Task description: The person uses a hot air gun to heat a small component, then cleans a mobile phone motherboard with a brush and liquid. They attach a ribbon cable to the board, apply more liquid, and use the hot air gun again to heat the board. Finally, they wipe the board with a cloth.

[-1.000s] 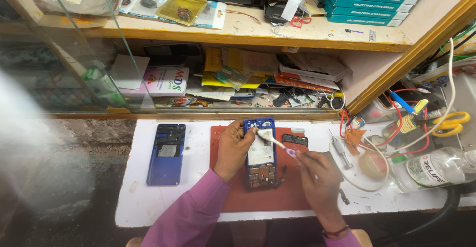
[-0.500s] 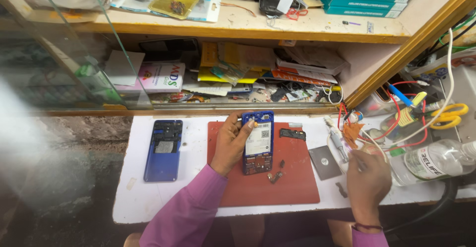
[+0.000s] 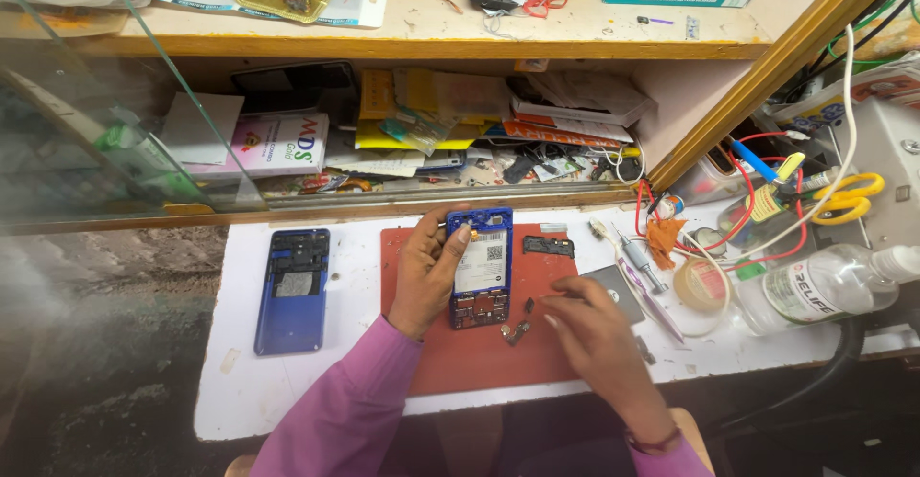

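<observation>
So the opened blue phone (image 3: 480, 268) sits on the red mat (image 3: 479, 362) in the middle of the bench (image 3: 287, 381), long axis running near-to-far, guts facing up. The left hand (image 3: 428, 276) is wrapped round its left edge, thumb on the frame up near the far end, gripping it steady.

The right hand (image 3: 596, 338) is just to the right of the phone, near the bottom end, fingers curled down onto the mat. It's closest to a few tiny loose parts (image 3: 516, 331) lying just off the phone's near right corner, so those sit to the left of that hand, between it and the phone. Can't really tell if it's pinching anything; fingertips look loosely closed but nothing visible in them.

Other bits: a small black cover piece (image 3: 548, 245) on the mat, far right of the phone. A blue back cover (image 3: 292, 290) lies well apart on the left of the bench, same near-to-far orientation. On the right, a clear plastic bottle (image 3: 824, 290) lying on its side with clear liquid in it, and a roll of tape (image 3: 701, 285) beside it.
</observation>
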